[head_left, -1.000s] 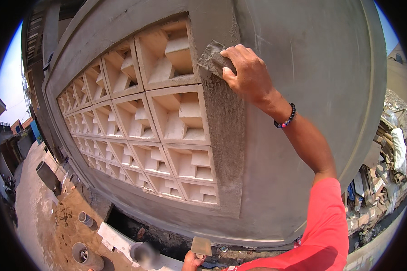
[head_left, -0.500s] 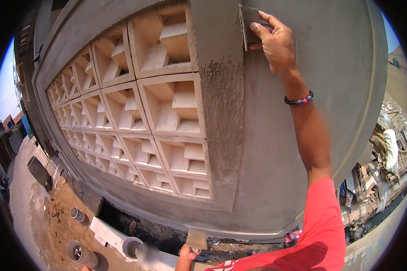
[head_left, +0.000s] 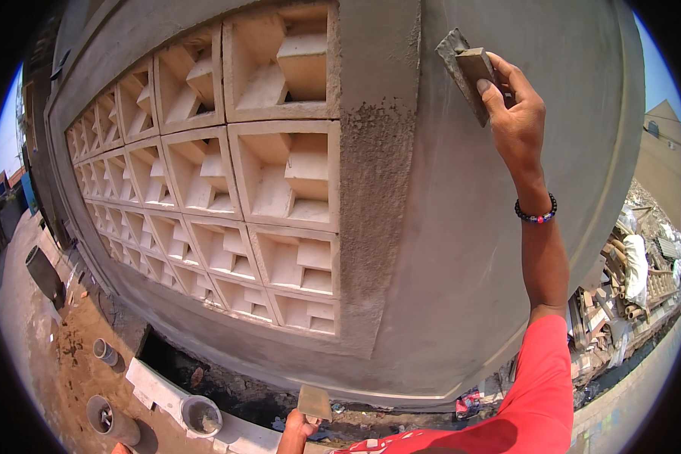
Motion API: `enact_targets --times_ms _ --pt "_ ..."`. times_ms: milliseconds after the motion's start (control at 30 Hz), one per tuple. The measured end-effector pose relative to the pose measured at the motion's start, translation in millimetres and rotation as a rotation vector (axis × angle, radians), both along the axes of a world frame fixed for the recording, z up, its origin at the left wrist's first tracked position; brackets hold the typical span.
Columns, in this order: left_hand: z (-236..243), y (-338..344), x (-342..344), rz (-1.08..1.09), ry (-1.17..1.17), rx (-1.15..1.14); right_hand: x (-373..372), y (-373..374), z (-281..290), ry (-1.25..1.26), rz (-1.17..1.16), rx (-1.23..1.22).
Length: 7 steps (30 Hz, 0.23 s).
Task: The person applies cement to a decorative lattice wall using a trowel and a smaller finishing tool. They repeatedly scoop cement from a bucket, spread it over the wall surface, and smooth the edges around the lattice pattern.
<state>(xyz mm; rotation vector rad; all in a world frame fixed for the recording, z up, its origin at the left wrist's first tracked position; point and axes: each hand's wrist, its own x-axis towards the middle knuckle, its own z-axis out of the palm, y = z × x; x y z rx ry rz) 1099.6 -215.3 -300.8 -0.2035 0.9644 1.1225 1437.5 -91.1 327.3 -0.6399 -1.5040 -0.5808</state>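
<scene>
My right hand (head_left: 519,115) is raised at the upper right, with its fingers closed round the block grip of a plastering float (head_left: 473,72). The float is tilted, and grey mortar coats its far end. It stands off to the right of the rough, wet-looking strip of mortar (head_left: 377,166) on the grey plastered wall (head_left: 461,227). Low in the picture, my left hand (head_left: 301,425) grips a small flat tan board (head_left: 315,402). How its fingers hold the underside is partly hidden.
Pale vent blocks (head_left: 284,170) fill the wall's left part. A dark ditch (head_left: 178,367) runs along its foot, beside a white slab (head_left: 155,384) with a bucket (head_left: 201,416). More buckets (head_left: 113,420) stand at the lower left. Rubble (head_left: 620,284) lies at the right.
My right hand has moved right and slightly down, bringing the float away from the strip's edge and turning it. The view has shifted a little; my left hand keeps the board low.
</scene>
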Motion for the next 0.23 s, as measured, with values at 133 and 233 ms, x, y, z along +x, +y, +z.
enact_targets --times_ms 133,233 --pt "4.7 8.0 9.2 0.020 -0.023 -0.015 3.5 13.1 105.0 -0.244 -0.275 0.370" --pt "-3.4 14.6 16.2 0.003 -0.087 0.018 -8.7 10.2 162.7 -0.203 -0.250 0.289"
